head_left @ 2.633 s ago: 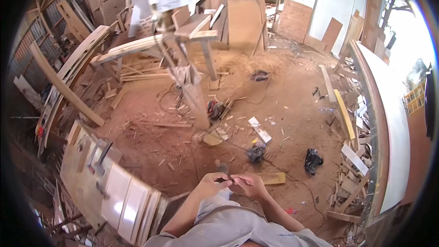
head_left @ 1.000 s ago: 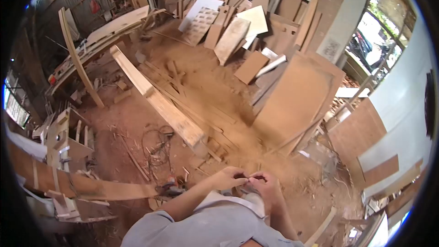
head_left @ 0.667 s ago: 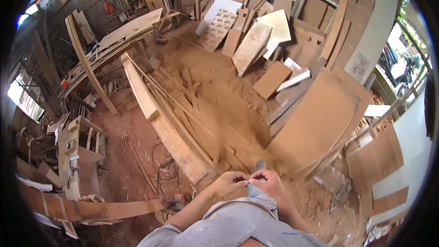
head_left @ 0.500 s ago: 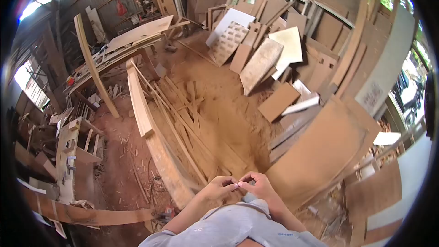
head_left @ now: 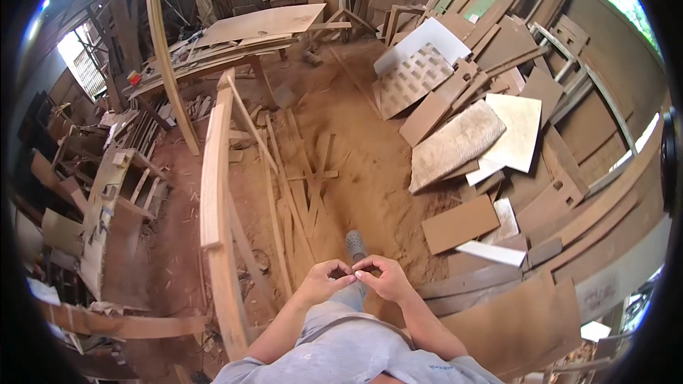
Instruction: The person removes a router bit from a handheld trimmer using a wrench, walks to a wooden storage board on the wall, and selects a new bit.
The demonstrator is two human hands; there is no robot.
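The left hand (head_left: 327, 283) and right hand (head_left: 385, 280) meet fingertip to fingertip before the torso, digits curled, any small item pinched there indiscernible, while the long wooden beam (head_left: 226, 274) stands left of both, its long axis running forward toward a rear bench (head_left: 262, 82) bearing a pale board (head_left: 260, 25).

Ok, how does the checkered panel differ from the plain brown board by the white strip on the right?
The checkered panel is pale with rows of darker blocks; the brown board is one even colour. The checkered panel overlaps a white panel farther back, whereas the brown board lies nearer the right hand, beside the white strip. Both are flat, four-sided and untouched by either hand.
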